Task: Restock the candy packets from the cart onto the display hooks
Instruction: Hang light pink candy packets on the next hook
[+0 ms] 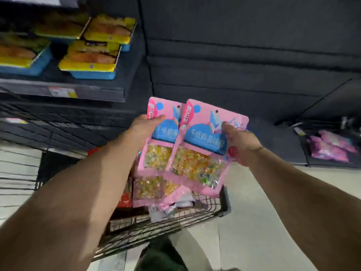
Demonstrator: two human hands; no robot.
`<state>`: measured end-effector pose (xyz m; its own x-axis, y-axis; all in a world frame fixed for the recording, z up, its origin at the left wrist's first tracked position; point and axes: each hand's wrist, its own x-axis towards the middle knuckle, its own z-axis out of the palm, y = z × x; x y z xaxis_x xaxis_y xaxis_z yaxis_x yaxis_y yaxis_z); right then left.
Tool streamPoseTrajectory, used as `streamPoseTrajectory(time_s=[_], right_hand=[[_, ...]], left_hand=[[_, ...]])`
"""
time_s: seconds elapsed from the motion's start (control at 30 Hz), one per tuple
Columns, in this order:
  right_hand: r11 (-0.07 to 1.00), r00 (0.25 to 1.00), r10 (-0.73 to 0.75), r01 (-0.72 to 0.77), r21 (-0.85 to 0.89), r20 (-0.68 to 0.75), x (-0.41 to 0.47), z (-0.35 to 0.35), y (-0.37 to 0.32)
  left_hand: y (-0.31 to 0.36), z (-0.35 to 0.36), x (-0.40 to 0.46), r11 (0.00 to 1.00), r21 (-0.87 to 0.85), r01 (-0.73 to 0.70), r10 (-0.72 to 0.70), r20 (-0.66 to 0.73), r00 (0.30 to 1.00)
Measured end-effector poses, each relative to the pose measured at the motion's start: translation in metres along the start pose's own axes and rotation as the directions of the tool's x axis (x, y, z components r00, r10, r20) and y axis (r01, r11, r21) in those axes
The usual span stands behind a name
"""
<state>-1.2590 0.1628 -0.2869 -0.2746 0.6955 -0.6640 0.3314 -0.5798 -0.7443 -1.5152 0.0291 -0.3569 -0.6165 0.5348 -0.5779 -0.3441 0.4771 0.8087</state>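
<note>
Two pink candy packets with blue labels and clear windows of coloured sweets are held up side by side above the wire cart. My left hand grips the left packet at its upper left edge. My right hand pinches the right packet at its right side, thumb on the front. A third pink packet shows just below them, over the cart; whether it lies in the cart or hangs from my hands I cannot tell. Each packet has a small hang hole at the top. No display hooks are visible.
A dark shelf at upper left carries yellow and blue boxes. A dark slatted back panel fills the area ahead. At the right, a low shelf holds more pink packets. The floor is pale tile.
</note>
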Motion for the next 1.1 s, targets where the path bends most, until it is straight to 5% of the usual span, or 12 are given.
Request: streamPoseTrajectory(time_s=[0.3,0.6,0.87,1.1], right_hand=[[0.936,0.93,-0.194,0.271,0.226,-0.311,-0.116,-0.291,-0.026],[0.777,0.726,-0.165,0.512,0.365,-0.667,-0.225,-0.538,0.015],[0.697,0.658,-0.069,0.569,0.435,-0.75,-0.214,-0.653,0.027],[0.712,0.624,-0.069,0.577,0.399,-0.779,-0.147,-0.757,-0.02]], left_hand=[[0.091,0.285,-0.179,0.962,0.016,-0.271,0.261,0.223,0.939],[0.087,0.553,-0.321,0.92,-0.018,-0.39,0.328,0.577,0.748],[0.087,0.712,-0.334,0.902,-0.022,-0.431,0.332,0.674,0.661],[0.116,0.853,-0.285,0.9,-0.008,-0.436,0.329,0.668,0.667]])
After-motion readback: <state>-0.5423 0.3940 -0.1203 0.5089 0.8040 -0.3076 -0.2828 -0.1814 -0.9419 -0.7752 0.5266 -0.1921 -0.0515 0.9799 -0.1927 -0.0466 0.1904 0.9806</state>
